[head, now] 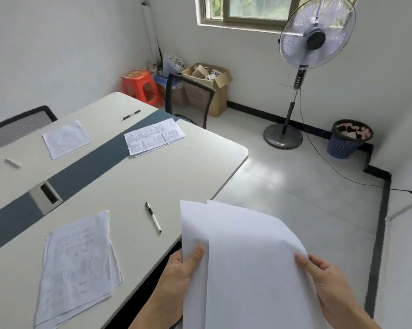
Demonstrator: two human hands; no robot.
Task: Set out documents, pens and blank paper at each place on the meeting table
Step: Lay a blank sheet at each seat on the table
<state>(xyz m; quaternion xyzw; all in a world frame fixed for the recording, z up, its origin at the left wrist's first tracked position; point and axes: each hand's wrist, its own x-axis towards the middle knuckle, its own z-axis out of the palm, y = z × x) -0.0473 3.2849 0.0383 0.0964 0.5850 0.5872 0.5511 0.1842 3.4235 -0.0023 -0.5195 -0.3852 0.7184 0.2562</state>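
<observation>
I hold a few blank white sheets over the floor, just off the near right corner of the meeting table. My left hand grips their left edge with the thumb on top. My right hand grips the right edge. A printed document lies at the near place with a pen to its right. A second document lies at the far right place, a third one at the far left place. Another pen rests near the far end.
A black chair stands at the table's far end, a mesh chair on the left. A standing fan, its cable and a blue waste bin occupy the floor on the right. Cardboard boxes and a red stool sit in the corner.
</observation>
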